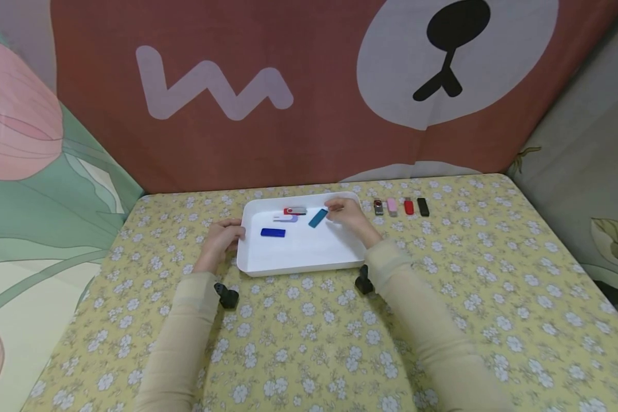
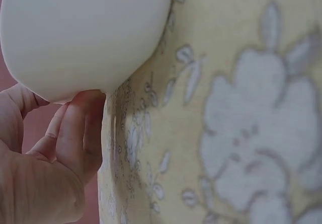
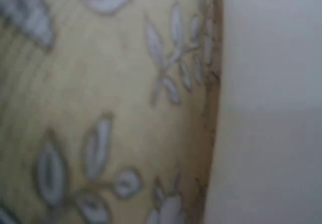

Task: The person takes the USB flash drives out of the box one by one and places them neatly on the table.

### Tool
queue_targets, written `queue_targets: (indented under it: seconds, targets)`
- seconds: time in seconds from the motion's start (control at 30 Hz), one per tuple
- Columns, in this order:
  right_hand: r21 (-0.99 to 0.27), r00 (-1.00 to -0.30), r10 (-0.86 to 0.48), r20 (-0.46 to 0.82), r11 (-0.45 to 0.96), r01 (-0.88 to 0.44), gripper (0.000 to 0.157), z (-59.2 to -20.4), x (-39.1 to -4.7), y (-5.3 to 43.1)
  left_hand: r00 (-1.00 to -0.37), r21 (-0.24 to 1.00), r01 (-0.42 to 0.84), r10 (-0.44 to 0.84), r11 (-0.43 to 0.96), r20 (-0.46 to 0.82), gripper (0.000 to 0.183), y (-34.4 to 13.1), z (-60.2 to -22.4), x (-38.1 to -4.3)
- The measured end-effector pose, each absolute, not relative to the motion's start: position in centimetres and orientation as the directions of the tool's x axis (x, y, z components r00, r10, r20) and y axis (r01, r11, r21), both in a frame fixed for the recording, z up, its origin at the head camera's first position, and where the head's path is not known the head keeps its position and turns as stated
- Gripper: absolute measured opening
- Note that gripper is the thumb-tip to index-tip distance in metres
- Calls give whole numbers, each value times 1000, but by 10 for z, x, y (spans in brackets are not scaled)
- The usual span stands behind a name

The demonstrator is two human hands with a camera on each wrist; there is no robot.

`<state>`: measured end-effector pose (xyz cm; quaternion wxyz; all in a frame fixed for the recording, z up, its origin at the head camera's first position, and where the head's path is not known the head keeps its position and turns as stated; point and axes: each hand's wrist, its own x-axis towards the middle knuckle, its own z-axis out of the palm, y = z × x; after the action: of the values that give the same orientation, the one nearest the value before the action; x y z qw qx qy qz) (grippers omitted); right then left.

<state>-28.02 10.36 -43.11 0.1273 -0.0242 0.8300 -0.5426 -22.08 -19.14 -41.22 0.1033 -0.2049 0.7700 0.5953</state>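
Note:
A white tray [image 1: 298, 252] lies on the table, and my left hand [image 1: 221, 237] grips its left wall. In the left wrist view the thumb and fingers of the left hand [image 2: 55, 143] pinch the tray's edge [image 2: 85, 38]. Over the tray's right side, my right hand [image 1: 349, 216] pinches the upper end of a teal USB stick [image 1: 317, 218], which slants. Also in the tray are a red and silver USB stick [image 1: 295, 211], a lavender one [image 1: 287, 218] and a blue one [image 1: 273, 233]. The right wrist view shows only the tablecloth and the tray's wall [image 3: 271, 103].
To the tray's right, a row of USB sticks stands side by side: dark silver [image 1: 378, 207], pink [image 1: 392, 207], red [image 1: 409, 206] and black [image 1: 423, 207]. A yellow flowered cloth [image 1: 298, 343] covers the table. A printed brown curtain [image 1: 237, 149] hangs behind it.

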Motion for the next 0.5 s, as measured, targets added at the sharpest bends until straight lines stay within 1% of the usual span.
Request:
queue_targets:
  seconds: [0.03, 0.17, 0.23, 0.27, 0.37, 0.5]
  targets:
    - [-918, -969, -191, -160, 390, 75, 35, -443, -288, 106, -893, 874, -441, -195, 204, -405, 52, -191, -412, -221]
    - [-902, -970, -183, -159, 426, 68, 33, -451, -293, 105, -894, 876, -439, -195, 198, -404, 53, -191, -413, -220]
    - [-897, -969, -192, -156, 439, 57, 35, -448, -291, 103, -893, 877, -439, -197, 192, -404, 52, -192, -413, -220]
    - [-879, -966, -185, -181, 471, 75, 37, -437, -283, 99, -894, 877, -439, -195, 194, -404, 53, -192, -413, -220]
    - [-866, -957, -219, -189, 496, 58, 40, -429, -277, 96, -894, 877, -439, -192, 194, -405, 53, -193, -413, -220]
    - [-848, -947, -255, -192, 530, 29, 40, -423, -272, 94, -888, 872, -449, -205, 196, -411, 52, -192, -412, -221]
